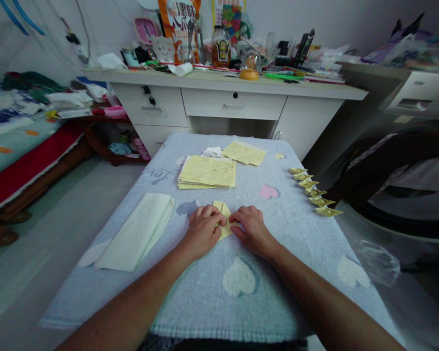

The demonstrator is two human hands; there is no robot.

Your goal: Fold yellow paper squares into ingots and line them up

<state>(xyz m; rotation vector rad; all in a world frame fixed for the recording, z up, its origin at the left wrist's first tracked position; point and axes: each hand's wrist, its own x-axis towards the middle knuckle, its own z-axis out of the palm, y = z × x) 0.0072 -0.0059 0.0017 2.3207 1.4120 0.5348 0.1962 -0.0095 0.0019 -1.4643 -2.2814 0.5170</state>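
A small folded sheet of yellow paper [223, 208] lies on the cloth-covered table between my two hands. My left hand [205, 225] is curled over its left side, fingertips pressing on it. From the right, my right hand [251, 226] has its bent fingers at the paper's right edge, thumb toward the middle. Parts of the sheet are hidden under the fingers. Beyond them sits a stack of yellow paper [208, 171], some of it with writing. Along the table's right edge stand several folded yellow paper boats [318, 201] in a row.
A folded pale cloth or paper [137, 231] lies to the left. Another yellow sheet [245, 152] and a crumpled white tissue [212, 152] are near the far edge. A white desk [227, 83] loaded with jars and clutter stands behind. A washing machine [417, 97] is at the right.
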